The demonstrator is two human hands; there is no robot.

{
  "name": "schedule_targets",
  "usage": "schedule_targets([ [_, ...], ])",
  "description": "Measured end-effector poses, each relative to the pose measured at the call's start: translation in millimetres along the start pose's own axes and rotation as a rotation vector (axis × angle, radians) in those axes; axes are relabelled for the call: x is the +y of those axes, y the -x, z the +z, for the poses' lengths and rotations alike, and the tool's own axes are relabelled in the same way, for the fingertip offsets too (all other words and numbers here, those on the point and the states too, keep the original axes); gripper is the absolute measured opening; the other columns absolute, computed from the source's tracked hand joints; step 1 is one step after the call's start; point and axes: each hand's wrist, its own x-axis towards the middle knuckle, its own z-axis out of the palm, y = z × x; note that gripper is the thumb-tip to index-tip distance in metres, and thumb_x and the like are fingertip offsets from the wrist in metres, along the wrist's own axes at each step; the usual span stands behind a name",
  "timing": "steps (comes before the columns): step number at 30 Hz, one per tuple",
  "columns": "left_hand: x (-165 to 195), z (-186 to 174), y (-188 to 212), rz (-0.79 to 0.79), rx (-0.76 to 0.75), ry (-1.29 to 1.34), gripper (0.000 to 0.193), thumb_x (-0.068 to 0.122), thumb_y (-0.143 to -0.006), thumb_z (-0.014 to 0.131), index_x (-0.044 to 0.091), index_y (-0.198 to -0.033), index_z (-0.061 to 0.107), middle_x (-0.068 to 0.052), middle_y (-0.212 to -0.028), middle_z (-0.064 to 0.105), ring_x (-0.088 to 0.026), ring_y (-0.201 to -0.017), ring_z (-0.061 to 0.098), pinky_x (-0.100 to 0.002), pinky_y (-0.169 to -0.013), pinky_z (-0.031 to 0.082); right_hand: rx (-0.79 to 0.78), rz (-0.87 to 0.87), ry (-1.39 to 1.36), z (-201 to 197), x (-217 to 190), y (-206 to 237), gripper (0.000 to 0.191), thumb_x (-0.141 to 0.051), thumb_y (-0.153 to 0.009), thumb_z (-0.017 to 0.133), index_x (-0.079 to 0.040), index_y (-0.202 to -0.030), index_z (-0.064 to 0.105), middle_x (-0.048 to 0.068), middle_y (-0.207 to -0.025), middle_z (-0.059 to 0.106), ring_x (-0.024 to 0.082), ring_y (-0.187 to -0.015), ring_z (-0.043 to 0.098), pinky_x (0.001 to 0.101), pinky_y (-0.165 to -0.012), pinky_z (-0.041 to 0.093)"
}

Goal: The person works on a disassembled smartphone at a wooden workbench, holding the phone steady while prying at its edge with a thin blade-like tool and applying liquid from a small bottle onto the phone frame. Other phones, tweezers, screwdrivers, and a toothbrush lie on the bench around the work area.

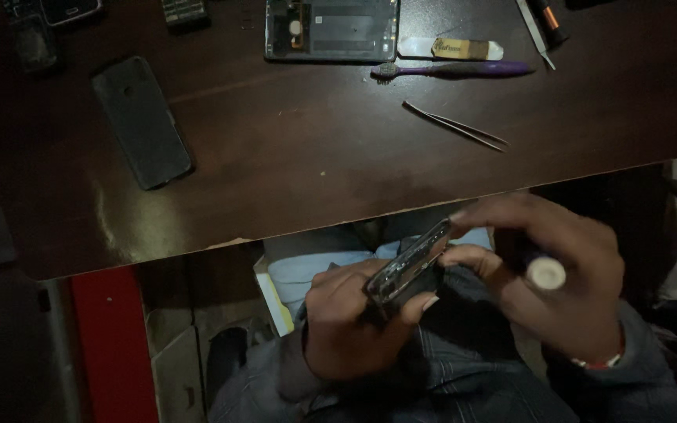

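L grip (pixel 354 325) on glossy slim phone (pixel 410 262), dark wood table (pixel 315 157)

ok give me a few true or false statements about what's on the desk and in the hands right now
1. Both hands hold a phone frame below the desk edge. True: the left hand grips it from beneath and the right hand meets its upper end.
2. A purple toothbrush lies on the desk. True.
3. The tweezers are in the right hand. False: they lie on the desk, apart from both hands.
4. The dark phone at the left stands upright. False: it lies flat.
5. The right hand also holds a tool with a pale round end. True.
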Motion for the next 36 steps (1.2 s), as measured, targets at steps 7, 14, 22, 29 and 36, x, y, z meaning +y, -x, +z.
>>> schedule_targets([
  [7,-8,-5,-7,-0.075,-0.092,0.090,0.030,0.013,-0.091,0.085,-0.002,-0.112,0.069,-0.013,-0.090,0.077,-0.019,-0.077,0.079,-0.029,-0.065,0.060,-0.195,0.092,-0.293,-6,22,-21,0.027,-0.004,-0.078,0.083,-0.002,-0.104,0.077,0.009,-0.097,0.081,0.014,-0.079,0.078,0.0264,-0.065,0.062],
  [14,-10,-8,-6,-0.246,-0.091,0.266,0.041,0.009,-0.091,0.080,-0.002,-0.128,0.064,-0.011,-0.106,0.076,-0.016,-0.097,0.076,-0.031,-0.086,0.061,-0.176,0.208,-0.445,4,35,-19,0.022,-0.003,-0.082,0.083,0.001,-0.102,0.075,0.012,-0.090,0.077,0.017,-0.080,0.076,0.0295,-0.070,0.063],
  [22,-34,-8,-10,-0.452,-0.037,0.789,0.036,-0.002,-0.093,0.075,-0.001,-0.123,0.055,-0.014,-0.115,0.073,-0.017,-0.109,0.073,-0.034,-0.096,0.063,-0.184,0.289,-0.639,21,44,-32,0.024,-0.006,-0.088,0.076,0.003,-0.110,0.073,0.013,-0.099,0.079,0.019,-0.090,0.078,0.0327,-0.080,0.066],
  [29,-47,-14,-12,-0.466,0.004,0.739,0.031,-0.003,-0.094,0.076,0.003,-0.113,0.053,-0.012,-0.110,0.071,-0.012,-0.105,0.071,-0.030,-0.091,0.062,-0.153,0.353,-0.711,29,47,-35,0.023,-0.009,-0.095,0.071,0.003,-0.115,0.073,0.014,-0.104,0.078,0.019,-0.094,0.077,0.0331,-0.082,0.064],
  [36,-69,-32,-24,-0.554,-0.016,0.621,0.032,-0.002,-0.091,0.079,-0.001,-0.113,0.056,-0.012,-0.102,0.072,-0.011,-0.093,0.071,-0.027,-0.083,0.061,-0.103,0.147,-0.443,27,43,-55,0.030,-0.014,-0.104,0.065,-0.001,-0.131,0.070,0.010,-0.114,0.075,0.015,-0.103,0.071,0.0283,-0.088,0.059],
])
